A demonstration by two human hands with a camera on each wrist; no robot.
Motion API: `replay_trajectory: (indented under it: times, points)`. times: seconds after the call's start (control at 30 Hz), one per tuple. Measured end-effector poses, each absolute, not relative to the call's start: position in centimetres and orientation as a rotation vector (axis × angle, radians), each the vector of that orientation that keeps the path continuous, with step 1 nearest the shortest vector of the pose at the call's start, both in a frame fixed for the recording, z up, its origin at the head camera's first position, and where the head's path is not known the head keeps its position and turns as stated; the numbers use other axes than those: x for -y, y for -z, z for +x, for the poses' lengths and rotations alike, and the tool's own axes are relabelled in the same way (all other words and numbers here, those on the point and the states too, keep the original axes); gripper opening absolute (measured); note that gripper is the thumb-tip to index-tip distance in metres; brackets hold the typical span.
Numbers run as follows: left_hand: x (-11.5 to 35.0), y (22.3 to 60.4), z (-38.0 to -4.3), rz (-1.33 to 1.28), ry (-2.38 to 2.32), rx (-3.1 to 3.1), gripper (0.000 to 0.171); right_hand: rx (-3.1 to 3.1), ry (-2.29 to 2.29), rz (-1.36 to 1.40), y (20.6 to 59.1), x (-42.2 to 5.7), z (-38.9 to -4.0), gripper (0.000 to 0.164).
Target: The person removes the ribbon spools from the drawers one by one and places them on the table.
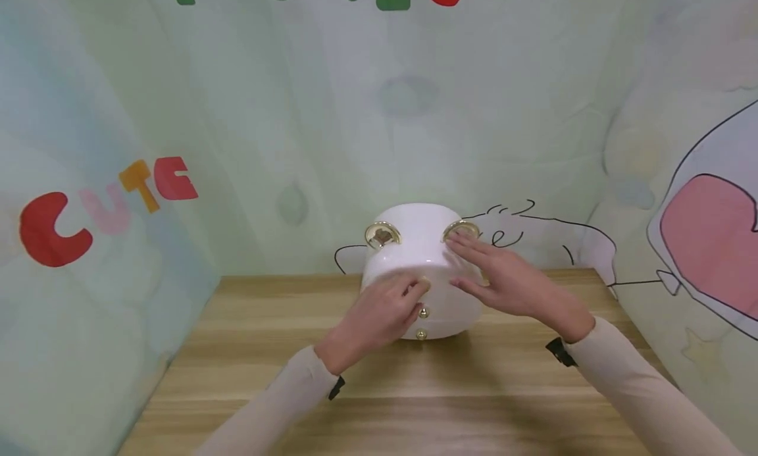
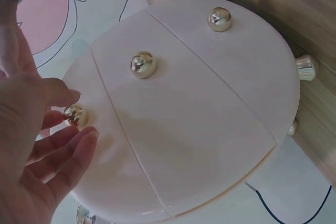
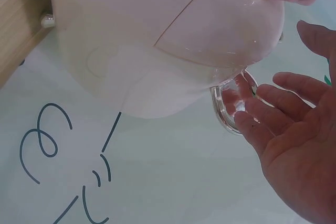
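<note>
A rounded white box [image 1: 420, 245] with drawer fronts stands at the back of the wooden table. Its front carries gold round knobs [image 2: 144, 64] in a column, and two gold ring-shaped ears [image 1: 383, 235] stick up from its top. My left hand [image 1: 385, 308] is at the upper drawer, thumb and curled fingers around the top knob [image 2: 76, 115]. With fingers extended, my right hand [image 1: 503, 275] rests by the right gold ear [image 3: 226, 111]; its fingertips overlap that ear. The drawers look closed, with thin seams between them.
The wooden table [image 1: 266, 377] reaches back to a printed fabric wall [image 1: 296, 127] right behind the box. More printed fabric walls [image 1: 681, 245] flank the table. Small gold feet [image 2: 306, 68] show under the box.
</note>
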State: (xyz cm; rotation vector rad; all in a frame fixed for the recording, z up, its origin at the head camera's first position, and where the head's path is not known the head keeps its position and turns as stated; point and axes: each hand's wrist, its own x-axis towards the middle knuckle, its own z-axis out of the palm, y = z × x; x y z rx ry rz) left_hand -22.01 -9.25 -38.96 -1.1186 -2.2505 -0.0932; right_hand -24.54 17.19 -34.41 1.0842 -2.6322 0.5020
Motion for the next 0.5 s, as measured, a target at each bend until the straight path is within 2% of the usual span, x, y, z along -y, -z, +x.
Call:
replay_trajectory:
  times: [0.27, 0.5]
  points:
    - [8.88, 39.15, -22.77, -1.111, -0.128, 2.090, 0.019, 2.645, -0.485, 1.078, 34.10, -16.92, -24.87, 0.070]
    - [8.47, 39.32, -22.70, -1.101, -0.247, 2.059, 0.019, 2.664, -0.464, 1.108, 34.66, -16.51, -24.85, 0.068]
